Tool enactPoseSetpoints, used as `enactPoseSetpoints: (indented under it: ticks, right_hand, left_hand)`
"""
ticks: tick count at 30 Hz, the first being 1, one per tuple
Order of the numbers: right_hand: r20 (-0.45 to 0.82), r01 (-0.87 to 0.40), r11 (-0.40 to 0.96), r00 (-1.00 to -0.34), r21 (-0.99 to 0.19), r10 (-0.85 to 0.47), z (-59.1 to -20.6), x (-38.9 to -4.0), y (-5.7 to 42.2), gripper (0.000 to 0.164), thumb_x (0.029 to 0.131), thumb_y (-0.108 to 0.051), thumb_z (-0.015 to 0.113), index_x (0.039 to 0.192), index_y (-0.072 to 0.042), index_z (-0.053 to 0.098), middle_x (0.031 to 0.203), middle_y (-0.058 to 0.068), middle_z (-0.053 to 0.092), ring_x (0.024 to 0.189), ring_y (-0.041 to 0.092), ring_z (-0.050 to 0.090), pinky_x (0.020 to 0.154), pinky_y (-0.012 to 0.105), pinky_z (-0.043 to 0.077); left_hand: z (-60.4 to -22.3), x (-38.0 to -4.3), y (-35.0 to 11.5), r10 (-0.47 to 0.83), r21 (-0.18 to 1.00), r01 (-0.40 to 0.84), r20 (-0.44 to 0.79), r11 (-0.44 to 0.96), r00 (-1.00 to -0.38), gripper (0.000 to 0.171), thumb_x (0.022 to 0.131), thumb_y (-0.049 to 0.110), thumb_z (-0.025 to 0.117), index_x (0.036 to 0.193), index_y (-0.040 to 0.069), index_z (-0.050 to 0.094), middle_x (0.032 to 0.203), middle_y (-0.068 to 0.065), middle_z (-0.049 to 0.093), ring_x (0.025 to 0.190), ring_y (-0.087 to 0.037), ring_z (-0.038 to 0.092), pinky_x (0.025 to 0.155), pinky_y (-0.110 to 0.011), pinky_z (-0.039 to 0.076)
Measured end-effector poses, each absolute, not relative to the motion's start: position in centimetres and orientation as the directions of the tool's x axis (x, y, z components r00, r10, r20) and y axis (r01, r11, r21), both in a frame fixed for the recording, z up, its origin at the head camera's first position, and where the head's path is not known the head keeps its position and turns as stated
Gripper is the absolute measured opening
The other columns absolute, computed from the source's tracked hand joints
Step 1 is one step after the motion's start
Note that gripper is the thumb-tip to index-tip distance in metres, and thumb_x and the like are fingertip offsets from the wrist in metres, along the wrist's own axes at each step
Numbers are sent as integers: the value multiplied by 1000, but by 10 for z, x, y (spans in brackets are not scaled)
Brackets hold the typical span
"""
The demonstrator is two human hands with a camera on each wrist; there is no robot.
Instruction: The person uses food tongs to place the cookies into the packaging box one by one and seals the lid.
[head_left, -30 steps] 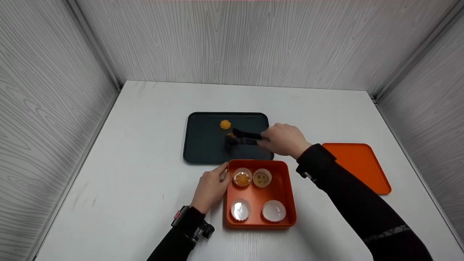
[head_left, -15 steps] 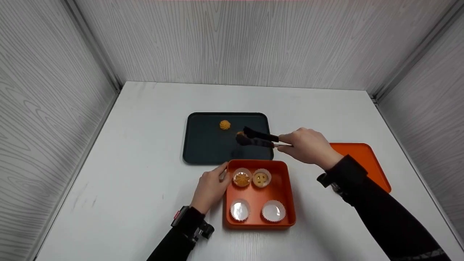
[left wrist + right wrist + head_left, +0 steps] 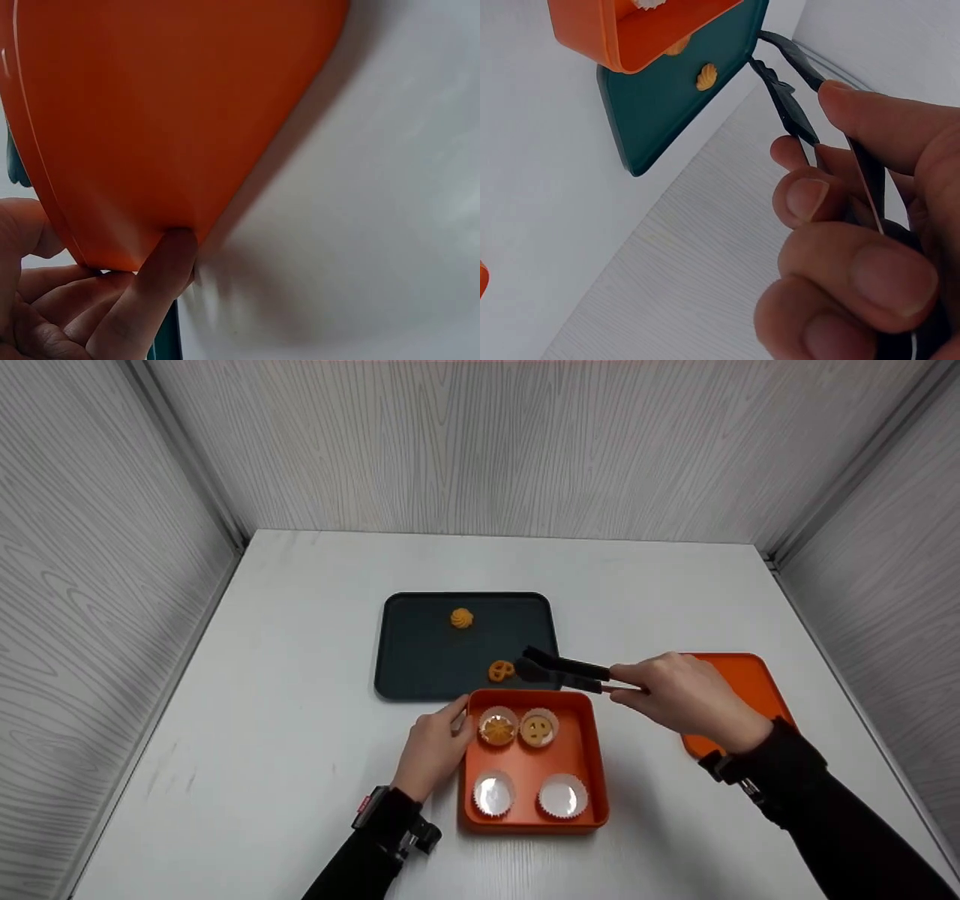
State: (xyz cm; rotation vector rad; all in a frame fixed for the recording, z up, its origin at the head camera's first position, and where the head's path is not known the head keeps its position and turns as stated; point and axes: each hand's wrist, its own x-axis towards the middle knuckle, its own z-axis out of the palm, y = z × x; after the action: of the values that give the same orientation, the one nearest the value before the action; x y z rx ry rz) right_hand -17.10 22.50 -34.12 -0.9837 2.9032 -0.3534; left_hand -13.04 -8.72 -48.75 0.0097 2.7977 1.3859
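Note:
My right hand [image 3: 686, 694] holds black tongs [image 3: 566, 669], whose tips stand apart over the right side of the dark green tray [image 3: 420, 660]. A small pretzel [image 3: 501, 670] lies on that tray, just left of the tips. In the right wrist view, thumb and fingers curl round the tongs [image 3: 866, 169]. My left hand [image 3: 436, 746] grips the back left corner of the square orange box [image 3: 529, 761]; the left wrist view shows its fingers round the box corner [image 3: 150, 150]. Paper cups inside include one with a flower-shaped cookie [image 3: 497, 730] and one with a round holed cookie [image 3: 536, 730].
A swirled cookie [image 3: 461, 618] lies near the back of the green tray. Two more paper cups, one at front left [image 3: 493, 795] and one at front right [image 3: 562, 796], hold nothing. A flat orange tray [image 3: 750, 682] lies at the right, partly behind my right hand.
My right hand and the tongs have moved right and toward me. The pretzel, earlier at the tongs' tips, now lies nearer the tray's front edge, apart from them. My left hand stays put.

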Motion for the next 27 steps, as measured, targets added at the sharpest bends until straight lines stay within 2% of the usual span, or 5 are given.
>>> enactPoseSetpoints:
  ticks: [2,11,17,23,27]
  right_hand:
    - [15,-584,778,-802,-232,-597,-343,-172,225,9,94,-19,75,90,-17,67,66,-8,54,53,8,39,48,24,30]
    - [-37,-566,808,-815,-164,-578,-360,-199,208,15,93,-24,76,89,-13,68,68,-1,63,58,15,50,50,27,40]
    - [-115,-581,811,-803,-66,-584,-363,-222,193,19,92,-27,77,100,-9,76,84,7,75,68,22,63,55,38,54]
    - [-216,-581,814,-791,-29,-572,-366,-237,179,29,93,-30,73,114,-10,77,104,10,77,84,30,69,66,46,58]
    - [-239,-587,810,-783,-24,-574,-366,-242,171,33,95,-32,70,120,-11,77,107,11,77,89,32,70,70,48,59]
  left_hand:
    - [-488,-131,-88,16,796,1,-11,606,-1000,45,101,21,61,144,6,60,137,-15,65,109,-24,67,98,-44,54]
    - [-489,-131,-88,12,800,-8,-18,600,-1000,46,100,21,62,144,8,59,137,-14,65,121,-28,64,104,-47,51]
    - [-489,-133,-86,7,794,-49,-67,606,-998,47,102,24,60,147,11,58,138,-13,64,113,-23,66,104,-46,50]
    - [-489,-133,-87,5,795,-52,-70,604,-998,47,102,25,60,147,11,58,137,-14,65,112,-23,66,104,-47,51]
    - [-490,-132,-88,10,792,-26,-41,610,-999,46,101,25,60,145,10,59,136,-15,65,107,-21,67,99,-44,54]
